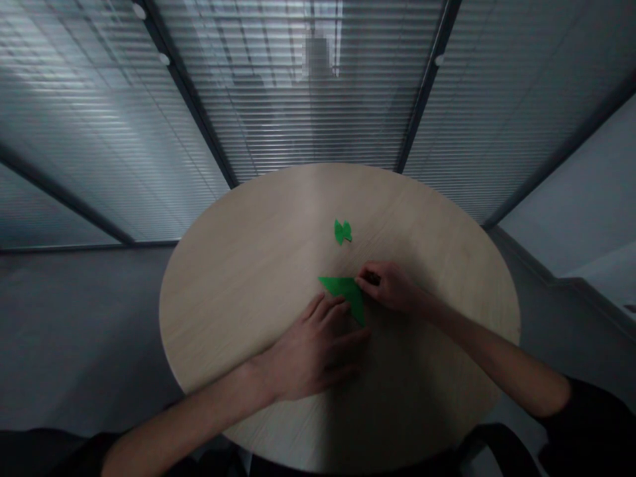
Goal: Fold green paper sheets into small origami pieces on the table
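A green paper triangle [348, 288] lies on the round wooden table, with its long edge running down towards my left hand. My left hand [322, 344] rests over that lower edge, fingers spread and palm down, and covers part of it. At the triangle's upper right corner my right hand [385, 285] pinches the paper between thumb and forefinger. Farther back on the table sits a small folded green paper piece [342, 231] with pointed lobes, apart from both hands.
The round table [238, 278] has a pale wood top and a curved edge. Behind it stand glass panels with blinds [318, 126] in dark frames. A dark curved object, perhaps a chair part [497, 440], is at the table's near right edge.
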A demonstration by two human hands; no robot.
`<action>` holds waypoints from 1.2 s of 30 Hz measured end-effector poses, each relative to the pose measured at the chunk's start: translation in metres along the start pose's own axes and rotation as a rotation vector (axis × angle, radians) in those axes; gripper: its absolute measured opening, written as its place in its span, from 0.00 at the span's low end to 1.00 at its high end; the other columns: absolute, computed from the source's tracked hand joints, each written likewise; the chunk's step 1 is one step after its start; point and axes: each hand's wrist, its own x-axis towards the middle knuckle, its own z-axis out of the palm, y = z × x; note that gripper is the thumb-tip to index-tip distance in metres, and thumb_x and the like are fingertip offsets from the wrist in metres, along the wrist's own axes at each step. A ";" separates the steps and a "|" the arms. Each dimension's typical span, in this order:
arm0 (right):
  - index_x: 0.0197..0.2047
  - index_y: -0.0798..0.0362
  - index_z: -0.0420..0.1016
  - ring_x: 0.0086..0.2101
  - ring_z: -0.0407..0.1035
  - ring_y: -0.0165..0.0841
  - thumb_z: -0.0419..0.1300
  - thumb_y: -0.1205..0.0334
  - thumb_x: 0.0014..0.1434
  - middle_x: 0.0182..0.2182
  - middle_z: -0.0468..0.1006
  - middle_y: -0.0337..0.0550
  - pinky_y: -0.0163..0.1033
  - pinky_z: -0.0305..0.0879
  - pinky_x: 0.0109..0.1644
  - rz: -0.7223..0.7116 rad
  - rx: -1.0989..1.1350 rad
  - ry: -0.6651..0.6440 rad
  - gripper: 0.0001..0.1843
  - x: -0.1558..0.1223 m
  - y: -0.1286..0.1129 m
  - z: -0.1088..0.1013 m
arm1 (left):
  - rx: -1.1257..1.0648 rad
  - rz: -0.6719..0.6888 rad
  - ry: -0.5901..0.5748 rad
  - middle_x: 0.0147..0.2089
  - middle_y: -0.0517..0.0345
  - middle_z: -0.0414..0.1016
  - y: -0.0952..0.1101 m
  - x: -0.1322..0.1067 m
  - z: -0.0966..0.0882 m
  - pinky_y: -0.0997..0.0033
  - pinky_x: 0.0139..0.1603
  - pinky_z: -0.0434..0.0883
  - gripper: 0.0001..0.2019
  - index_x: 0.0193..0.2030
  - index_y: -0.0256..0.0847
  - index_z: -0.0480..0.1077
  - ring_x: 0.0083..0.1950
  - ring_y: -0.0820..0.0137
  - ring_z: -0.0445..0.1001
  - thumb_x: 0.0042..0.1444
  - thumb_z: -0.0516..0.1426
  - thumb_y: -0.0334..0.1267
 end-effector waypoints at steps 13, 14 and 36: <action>0.31 0.54 0.75 0.26 0.65 0.30 0.61 0.60 0.63 0.24 0.74 0.39 0.37 0.57 0.32 0.016 0.014 -0.015 0.09 0.000 0.001 0.000 | -0.005 -0.060 0.074 0.58 0.37 0.75 -0.007 0.009 0.007 0.41 0.62 0.72 0.28 0.70 0.32 0.64 0.59 0.48 0.73 0.70 0.57 0.46; 0.31 0.54 0.75 0.26 0.65 0.30 0.61 0.60 0.63 0.25 0.74 0.39 0.37 0.57 0.32 0.018 0.018 -0.012 0.10 0.000 0.001 0.000 | 0.000 -0.067 0.075 0.57 0.37 0.76 -0.006 0.009 0.008 0.41 0.63 0.72 0.26 0.67 0.31 0.67 0.59 0.49 0.73 0.70 0.57 0.46; 0.34 0.54 0.78 0.29 0.69 0.32 0.61 0.63 0.63 0.29 0.79 0.42 0.36 0.61 0.35 -0.009 0.020 -0.061 0.07 -0.001 0.001 0.000 | 0.028 -0.039 0.120 0.67 0.29 0.68 -0.017 0.025 0.019 0.40 0.67 0.70 0.28 0.66 0.27 0.67 0.69 0.44 0.68 0.69 0.58 0.49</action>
